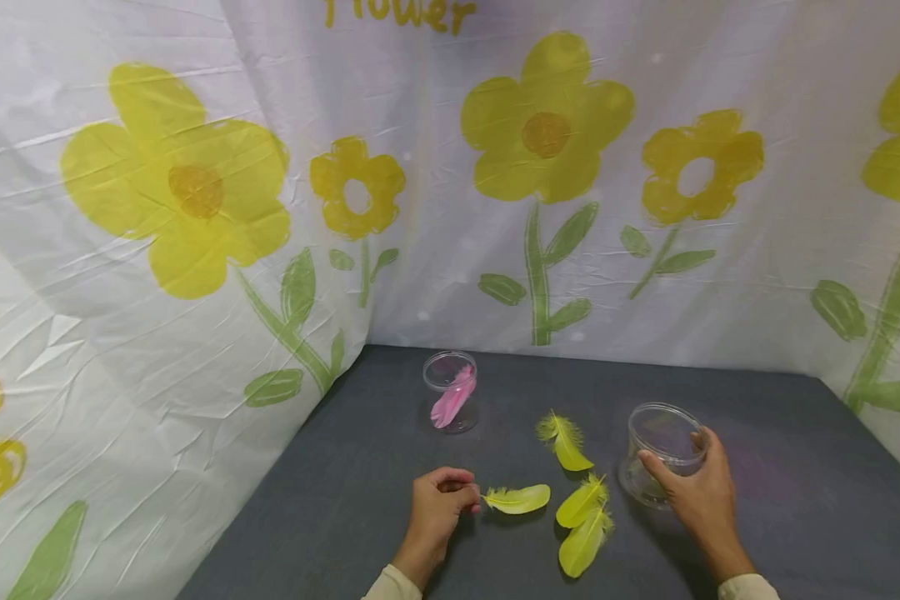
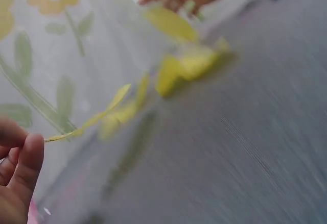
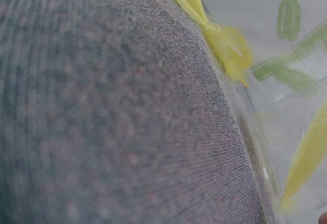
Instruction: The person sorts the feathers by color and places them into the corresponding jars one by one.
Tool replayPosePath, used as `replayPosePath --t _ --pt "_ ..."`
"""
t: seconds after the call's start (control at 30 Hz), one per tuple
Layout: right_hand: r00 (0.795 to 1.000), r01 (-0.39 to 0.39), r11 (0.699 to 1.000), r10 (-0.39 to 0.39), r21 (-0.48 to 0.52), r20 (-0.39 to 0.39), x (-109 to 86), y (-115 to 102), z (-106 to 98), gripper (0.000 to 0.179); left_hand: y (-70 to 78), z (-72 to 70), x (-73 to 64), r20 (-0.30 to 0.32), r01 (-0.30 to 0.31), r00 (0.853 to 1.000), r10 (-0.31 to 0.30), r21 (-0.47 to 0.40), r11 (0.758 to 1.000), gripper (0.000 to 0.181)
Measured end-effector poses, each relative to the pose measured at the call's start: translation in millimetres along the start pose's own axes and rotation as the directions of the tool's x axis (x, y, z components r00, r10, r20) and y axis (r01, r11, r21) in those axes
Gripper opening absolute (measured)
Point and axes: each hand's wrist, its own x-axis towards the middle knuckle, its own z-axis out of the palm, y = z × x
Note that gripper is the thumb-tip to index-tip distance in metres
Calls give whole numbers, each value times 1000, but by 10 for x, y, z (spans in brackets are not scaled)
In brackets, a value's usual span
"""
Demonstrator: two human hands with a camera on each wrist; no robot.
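The left hand (image 1: 444, 502) is pinching a fluffy-based yellow feather (image 1: 521, 499); the right hand (image 1: 703, 493), at three o'clock, is gripping a clear jar (image 1: 637, 481). Flowered fabric (image 1: 431, 100) is bordering the dark table (image 1: 345, 475).

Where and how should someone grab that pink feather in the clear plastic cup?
Probably by the upper end, pinched from above: the slender pink feather leans inside the round, clear plastic cup, that end up near the rim, while the wall bars the sides. The left hand looks nearer but pinches a curved yellow feather.
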Motion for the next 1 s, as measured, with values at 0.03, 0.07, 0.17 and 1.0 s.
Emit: replayPosePath --t 0.03,0.07,0.17,1.0 --pt "1000 -1 1000 1 -2 5 2 0 -5 98 46 31 21 1 -11 1000 11 -30 1000 16" --pt "1000 -1 1000 1 -2 8 4 -1 -9 98 103 67 41 2 -24 1000 24 -53 998 17" --pt "1000 2 1000 -2 2 11 14 -9 -24 98 298 210 110 32 -77 996 80 -103 992 17" --pt "999 32 999 -32 29 3 21 10 -6 97 524 1816 461 230 -121 966 114 17 992 13"
